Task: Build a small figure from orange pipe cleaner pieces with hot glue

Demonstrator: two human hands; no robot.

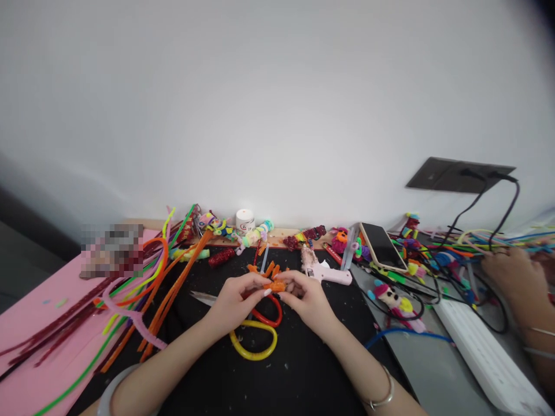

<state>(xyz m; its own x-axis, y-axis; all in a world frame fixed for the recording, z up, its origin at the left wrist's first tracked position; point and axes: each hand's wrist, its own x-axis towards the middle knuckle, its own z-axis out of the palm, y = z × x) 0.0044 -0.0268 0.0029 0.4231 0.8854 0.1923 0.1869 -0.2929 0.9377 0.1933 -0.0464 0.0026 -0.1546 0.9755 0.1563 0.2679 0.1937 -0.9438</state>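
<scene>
My left hand point(234, 301) and my right hand point(306, 297) meet over the black mat point(299, 370), both pinching a short orange pipe-cleaner piece point(274, 286) between their fingertips. Under the hands lie scissors with red and yellow handles point(255, 338); their blade points left. Several cut orange pieces point(271, 268) lie just beyond my fingers. A pink glue gun point(325, 271) rests to the right of them.
Long pipe cleaners point(143, 294) fan across a pink sheet point(39, 335) at left. Small figures, a white jar point(245, 221) and a phone point(382, 247) line the back. Another person's hand point(511, 277) works among cables and a white power strip point(485, 352) at right.
</scene>
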